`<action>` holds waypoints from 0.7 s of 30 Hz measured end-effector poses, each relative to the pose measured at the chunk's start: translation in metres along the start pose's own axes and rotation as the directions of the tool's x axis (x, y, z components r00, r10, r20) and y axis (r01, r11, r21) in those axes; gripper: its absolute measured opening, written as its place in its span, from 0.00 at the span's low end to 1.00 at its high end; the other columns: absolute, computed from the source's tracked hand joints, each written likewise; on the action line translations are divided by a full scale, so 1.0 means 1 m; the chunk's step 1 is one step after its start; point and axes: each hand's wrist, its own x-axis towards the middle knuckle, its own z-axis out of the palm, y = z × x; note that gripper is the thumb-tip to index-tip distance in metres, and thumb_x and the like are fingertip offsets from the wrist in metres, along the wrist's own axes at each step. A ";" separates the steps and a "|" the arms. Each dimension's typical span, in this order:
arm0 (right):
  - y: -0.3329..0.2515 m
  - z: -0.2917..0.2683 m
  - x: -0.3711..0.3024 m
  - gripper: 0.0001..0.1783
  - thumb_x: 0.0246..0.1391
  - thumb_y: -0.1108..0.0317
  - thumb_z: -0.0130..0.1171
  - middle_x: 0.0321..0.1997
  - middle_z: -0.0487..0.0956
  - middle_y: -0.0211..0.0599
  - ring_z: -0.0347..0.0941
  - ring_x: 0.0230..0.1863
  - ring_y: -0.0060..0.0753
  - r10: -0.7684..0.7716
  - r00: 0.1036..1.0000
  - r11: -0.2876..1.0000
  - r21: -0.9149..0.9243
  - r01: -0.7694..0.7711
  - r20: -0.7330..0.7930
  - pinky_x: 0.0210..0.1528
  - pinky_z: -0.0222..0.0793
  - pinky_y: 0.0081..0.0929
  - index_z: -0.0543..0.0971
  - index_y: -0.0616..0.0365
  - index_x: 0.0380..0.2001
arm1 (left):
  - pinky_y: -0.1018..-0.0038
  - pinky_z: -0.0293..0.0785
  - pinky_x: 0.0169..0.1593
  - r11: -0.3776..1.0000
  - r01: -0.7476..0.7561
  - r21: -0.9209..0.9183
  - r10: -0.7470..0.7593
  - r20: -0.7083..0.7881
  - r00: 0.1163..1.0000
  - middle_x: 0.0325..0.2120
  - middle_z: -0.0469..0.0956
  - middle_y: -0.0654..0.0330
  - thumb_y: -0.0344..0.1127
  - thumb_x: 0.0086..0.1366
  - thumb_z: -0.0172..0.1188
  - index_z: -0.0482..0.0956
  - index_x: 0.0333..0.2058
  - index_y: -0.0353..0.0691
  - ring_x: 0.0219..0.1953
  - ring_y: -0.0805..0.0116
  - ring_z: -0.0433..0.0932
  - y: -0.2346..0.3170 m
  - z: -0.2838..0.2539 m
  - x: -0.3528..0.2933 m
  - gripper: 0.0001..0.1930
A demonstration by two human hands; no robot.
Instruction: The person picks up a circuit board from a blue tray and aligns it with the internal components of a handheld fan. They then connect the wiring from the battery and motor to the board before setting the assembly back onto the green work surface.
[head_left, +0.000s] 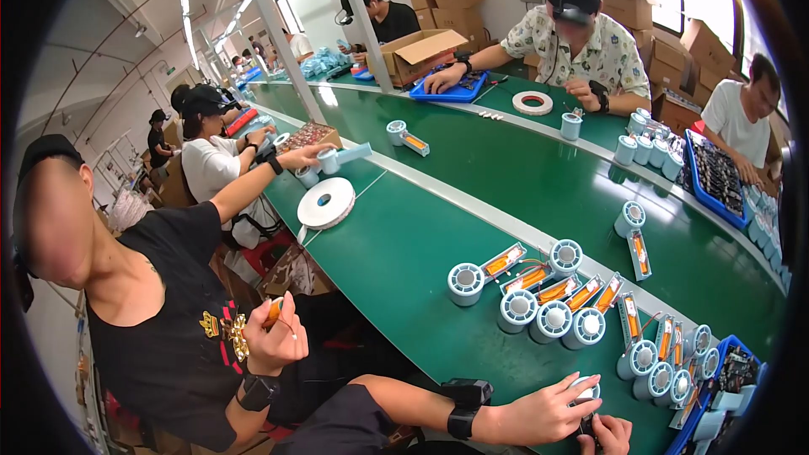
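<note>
Low in the view, my left hand point(539, 409) reaches over the green table with its fingers closed on a small light-blue round fan unit point(587, 387). Just right of it my right hand point(611, 436) is closed at the lower part of the same unit, where a dark piece shows between the hands. Its exact shape is hidden by the fingers. Close by stand several similar light-blue fan units point(554, 320), round grilles up, with opened handles showing orange parts and wires.
A blue tray point(681, 430) of dark parts sits at the right. Another fan unit point(629, 218) lies on the green conveyor point(472, 168). At the left, a co-worker's hand point(274, 337) holds an orange part; their other hand touches a fan unit past a white tape roll point(326, 203). Other people work opposite.
</note>
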 end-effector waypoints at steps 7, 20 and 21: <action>0.028 0.008 -0.009 0.16 0.62 0.81 0.54 0.54 0.83 0.44 0.79 0.52 0.36 0.290 0.946 0.791 0.521 -0.321 0.143 0.57 0.72 0.28 0.82 0.68 0.51 | 0.46 0.69 0.65 0.999 -0.035 0.039 0.032 0.070 0.997 0.52 0.78 0.51 0.37 0.55 0.63 0.84 0.29 0.39 0.65 0.41 0.69 -0.001 -0.015 0.013 0.08; 0.031 0.042 -0.020 0.15 0.69 0.67 0.54 0.47 0.83 0.41 0.80 0.46 0.35 0.247 0.890 0.537 0.818 0.204 -0.384 0.52 0.74 0.28 0.82 0.68 0.48 | 0.49 0.78 0.53 0.979 -0.137 -0.149 0.124 -0.094 0.988 0.44 0.81 0.57 0.27 0.47 0.67 0.77 0.26 0.40 0.51 0.45 0.78 -0.037 -0.110 0.085 0.07; 0.033 0.038 -0.022 0.16 0.70 0.65 0.54 0.46 0.83 0.41 0.80 0.45 0.35 0.210 0.882 0.499 0.822 0.275 -0.422 0.51 0.75 0.29 0.81 0.68 0.48 | 0.51 0.78 0.54 0.999 -0.037 -0.021 0.033 -0.163 0.986 0.42 0.84 0.58 0.25 0.49 0.67 0.79 0.26 0.41 0.50 0.46 0.80 -0.044 -0.132 0.104 0.06</action>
